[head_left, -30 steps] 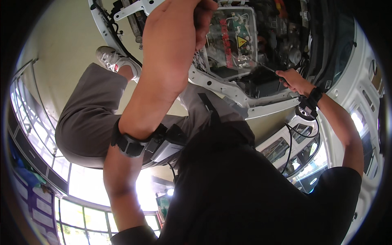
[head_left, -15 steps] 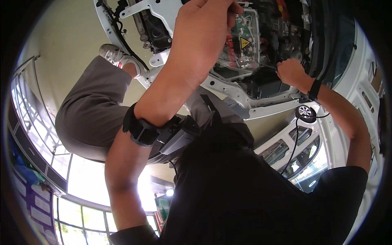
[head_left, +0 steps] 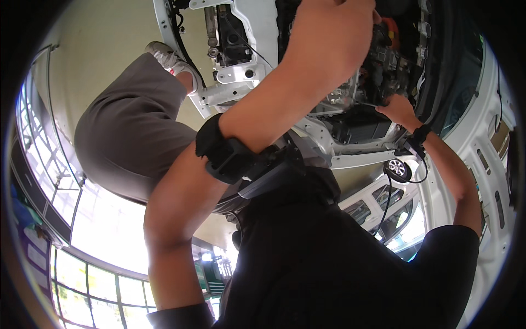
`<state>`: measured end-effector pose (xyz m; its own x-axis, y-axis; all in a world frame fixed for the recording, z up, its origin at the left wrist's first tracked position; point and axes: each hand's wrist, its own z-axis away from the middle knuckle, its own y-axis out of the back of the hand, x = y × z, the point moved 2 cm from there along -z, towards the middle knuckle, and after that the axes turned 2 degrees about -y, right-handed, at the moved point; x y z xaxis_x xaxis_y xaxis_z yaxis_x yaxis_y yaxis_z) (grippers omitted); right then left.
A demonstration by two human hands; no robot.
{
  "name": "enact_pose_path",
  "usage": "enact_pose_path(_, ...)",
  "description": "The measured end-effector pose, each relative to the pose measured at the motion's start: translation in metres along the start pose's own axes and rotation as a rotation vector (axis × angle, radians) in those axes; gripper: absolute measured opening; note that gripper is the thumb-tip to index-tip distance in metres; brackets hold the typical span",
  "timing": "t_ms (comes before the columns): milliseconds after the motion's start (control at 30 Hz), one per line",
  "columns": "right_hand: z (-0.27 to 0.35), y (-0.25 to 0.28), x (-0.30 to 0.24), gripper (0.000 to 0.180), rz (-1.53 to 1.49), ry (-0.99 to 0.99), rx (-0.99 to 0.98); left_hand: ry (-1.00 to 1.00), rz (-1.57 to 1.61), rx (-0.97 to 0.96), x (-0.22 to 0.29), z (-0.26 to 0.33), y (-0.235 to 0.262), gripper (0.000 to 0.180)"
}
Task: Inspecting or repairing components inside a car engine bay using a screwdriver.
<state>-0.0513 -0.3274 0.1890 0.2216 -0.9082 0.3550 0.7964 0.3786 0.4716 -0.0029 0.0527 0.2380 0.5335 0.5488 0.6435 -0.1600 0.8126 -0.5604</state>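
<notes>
My left hand (head_left: 334, 38) is raised at the top of the view, over the open engine bay (head_left: 378, 71) of a white car. Only its back shows; the fingers curl away from me and whatever they hold is hidden. A black band (head_left: 227, 153) wraps that forearm. My right hand (head_left: 397, 109) reaches into the bay from the right and touches dark parts beside a black box (head_left: 361, 129); its fingertips are hidden. A black strap (head_left: 419, 134) sits on that wrist. My black shirt (head_left: 329, 257) fills the lower middle.
A leg in grey trousers (head_left: 131, 131) with a white sneaker (head_left: 167, 57) stands on the beige floor beside the white front frame (head_left: 241, 77). A round black device (head_left: 399, 169) hangs on a cable. Other white cars (head_left: 383, 208) and large windows (head_left: 82, 241) lie around.
My left arm has risen and moved right, now filling more of the view. The engine bay has shifted right and closer. My right hand has stayed in the bay, slightly lower.
</notes>
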Motion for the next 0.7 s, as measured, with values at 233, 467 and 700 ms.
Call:
enact_pose_path(233,0.017,-0.009,-0.005,0.051,0.096,0.098,0.107,0.044,-0.030,-0.005,0.008,0.003,0.003,0.030)
enact_pose_path(467,0.031,-0.026,-0.020,0.040,0.409,0.271,0.309,0.122,-0.056,0.053,-0.016,-0.008,0.018,0.032)
enact_pose_path(700,0.037,-0.014,-0.032,0.032,0.106,-0.005,0.240,-0.048,0.015,-0.043,-0.031,-0.014,0.011,0.030)
